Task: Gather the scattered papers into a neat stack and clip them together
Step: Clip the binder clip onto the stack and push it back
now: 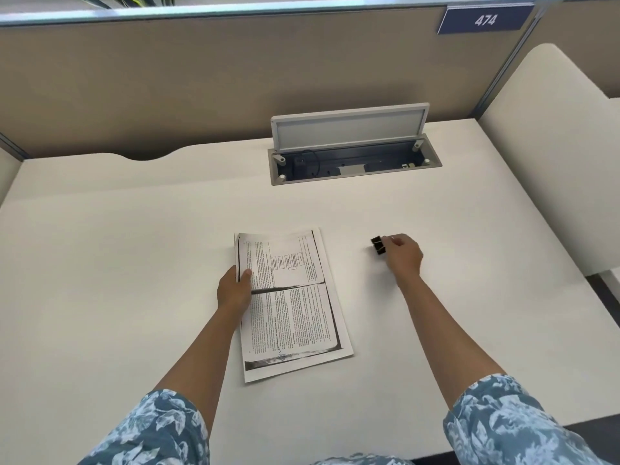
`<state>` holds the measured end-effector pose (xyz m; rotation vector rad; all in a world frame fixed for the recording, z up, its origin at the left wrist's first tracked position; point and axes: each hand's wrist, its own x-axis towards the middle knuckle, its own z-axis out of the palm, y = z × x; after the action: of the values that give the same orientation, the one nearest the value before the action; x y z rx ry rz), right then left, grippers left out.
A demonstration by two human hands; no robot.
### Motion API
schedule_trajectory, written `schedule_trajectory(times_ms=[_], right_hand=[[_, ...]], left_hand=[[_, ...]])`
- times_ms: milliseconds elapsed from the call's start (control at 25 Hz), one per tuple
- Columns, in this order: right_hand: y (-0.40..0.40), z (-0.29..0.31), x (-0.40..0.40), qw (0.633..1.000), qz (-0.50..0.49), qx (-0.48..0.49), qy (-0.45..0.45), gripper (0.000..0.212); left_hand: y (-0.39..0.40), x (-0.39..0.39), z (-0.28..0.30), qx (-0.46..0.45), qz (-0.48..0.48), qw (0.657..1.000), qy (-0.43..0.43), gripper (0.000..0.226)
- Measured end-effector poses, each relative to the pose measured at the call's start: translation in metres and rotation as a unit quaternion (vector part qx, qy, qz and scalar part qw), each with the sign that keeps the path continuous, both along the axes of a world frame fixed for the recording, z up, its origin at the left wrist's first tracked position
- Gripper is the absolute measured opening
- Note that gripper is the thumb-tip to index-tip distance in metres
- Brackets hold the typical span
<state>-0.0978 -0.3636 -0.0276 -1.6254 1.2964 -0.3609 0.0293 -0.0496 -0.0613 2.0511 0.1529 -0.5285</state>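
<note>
A stack of printed papers (295, 303) lies squared up in the middle of the white desk (134, 246), long side running away from me. My left hand (234, 289) grips the stack's left edge, thumb on top and fingers under it, lifting that edge slightly. A small black binder clip (377, 245) sits on the desk to the right of the papers. My right hand (404, 255) is at the clip, its fingertips pinched on the clip's wire handles.
An open cable box (352, 162) with a raised grey lid is set into the desk behind the papers. A tan partition wall (201, 78) closes the back, with a sign reading 474. A cream side panel (553, 146) stands at the right.
</note>
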Motion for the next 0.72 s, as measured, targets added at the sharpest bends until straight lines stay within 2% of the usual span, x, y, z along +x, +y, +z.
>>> schedule_trajectory(times_ms=[240, 480, 600, 720], right_hand=[[0.079, 0.002, 0.025, 0.968, 0.154, 0.147, -0.132, 0.017], [0.141, -0.027, 0.029, 0.885, 0.163, 0.378, -0.216, 0.02], [0.146, -0.038, 0.022, 0.879, 0.161, 0.389, -0.225, 0.018], [0.142, -0.043, 0.019, 0.877, 0.186, 0.379, -0.232, 0.025]], left_hand=[[0.0, -0.003, 0.002, -0.01, 0.008, 1.0, 0.005, 0.027], [0.002, -0.003, 0.004, -0.016, 0.01, 1.0, 0.0, 0.02], [0.002, -0.003, 0.004, -0.017, 0.012, 1.0, 0.002, 0.021], [0.002, -0.002, 0.004, -0.019, 0.013, 1.0, 0.007, 0.022]])
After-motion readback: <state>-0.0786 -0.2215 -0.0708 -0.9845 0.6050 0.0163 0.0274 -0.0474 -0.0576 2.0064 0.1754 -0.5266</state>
